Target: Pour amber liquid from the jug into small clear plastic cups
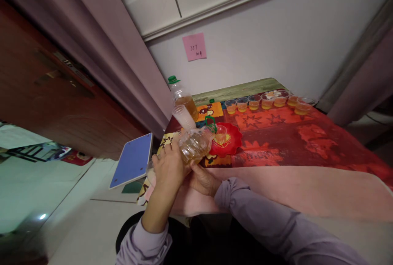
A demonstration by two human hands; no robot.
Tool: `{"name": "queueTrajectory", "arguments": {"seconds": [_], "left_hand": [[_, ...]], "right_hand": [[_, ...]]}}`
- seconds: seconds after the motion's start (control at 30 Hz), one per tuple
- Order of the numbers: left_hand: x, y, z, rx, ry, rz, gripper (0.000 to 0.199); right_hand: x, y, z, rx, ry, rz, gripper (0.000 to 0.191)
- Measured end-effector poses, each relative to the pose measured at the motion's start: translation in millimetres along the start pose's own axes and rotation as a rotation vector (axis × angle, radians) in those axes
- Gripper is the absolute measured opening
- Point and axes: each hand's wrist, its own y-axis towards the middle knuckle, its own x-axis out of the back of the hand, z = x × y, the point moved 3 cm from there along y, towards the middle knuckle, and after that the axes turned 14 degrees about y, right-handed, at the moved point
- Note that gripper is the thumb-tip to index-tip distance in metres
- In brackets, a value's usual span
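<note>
A clear bottle of amber liquid [195,146] is tilted, its neck pointing right over a clear cup [220,134] on a red scalloped plate [235,140]. My left hand [170,166] is wrapped over the bottle's body from above. My right hand [204,180] supports it from below, fingers partly hidden behind it. A green ring handle [210,123] shows at the bottle's neck. Just behind the bottle leans a stack of clear cups [184,117]. A second bottle with a green cap [186,100] stands upright at the back left.
Several cups holding orange-yellow liquid [254,102] form a row along the table's back. A green cap [211,101] lies near the back edge. The patterned red tablecloth [288,146] has a pink cloth [276,181] along its front. A blue board [132,160] is at the left.
</note>
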Motion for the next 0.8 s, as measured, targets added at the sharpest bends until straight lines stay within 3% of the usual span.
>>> {"name": "queueTrajectory", "arguments": {"seconds": [0.8], "left_hand": [[-2.2,1.4,0.2,-0.009,0.000,0.015,0.080]], "right_hand": [[1.0,-0.1,-0.5,0.001,0.002,0.006,0.078]]}}
